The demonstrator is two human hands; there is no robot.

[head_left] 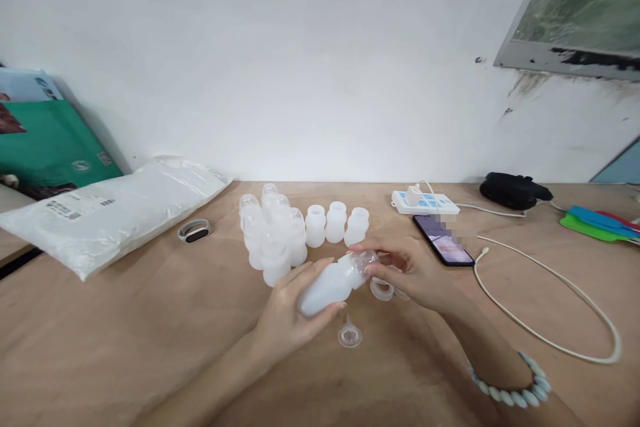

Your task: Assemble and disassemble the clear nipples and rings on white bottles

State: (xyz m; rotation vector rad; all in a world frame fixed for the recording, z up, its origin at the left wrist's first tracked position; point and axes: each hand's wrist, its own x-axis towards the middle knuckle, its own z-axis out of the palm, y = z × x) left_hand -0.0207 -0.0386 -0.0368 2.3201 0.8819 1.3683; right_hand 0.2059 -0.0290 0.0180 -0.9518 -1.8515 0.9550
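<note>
My left hand (290, 310) is wrapped round the body of a white translucent bottle (326, 289), which is tilted with its top toward the right. The fingers of my right hand (400, 270) pinch the clear dome cap (365, 263) at the bottle's top end. Just below the bottle, a clear funnel-like piece (349, 335) lies on the table. Beneath my right hand are clear rings (383, 289), partly hidden. Behind my left hand stands a cluster of capped bottles (274, 233). Three open bottles (335, 221) without caps stand to the right of that cluster.
On the wooden table (125, 340), a white plastic package (120, 207) and a wristband (194, 231) lie left. A power strip (425, 203), phone (440, 237), white cable (550, 271), black pouch (515, 191) and coloured flat pieces (600, 223) lie right. Behind is a wall.
</note>
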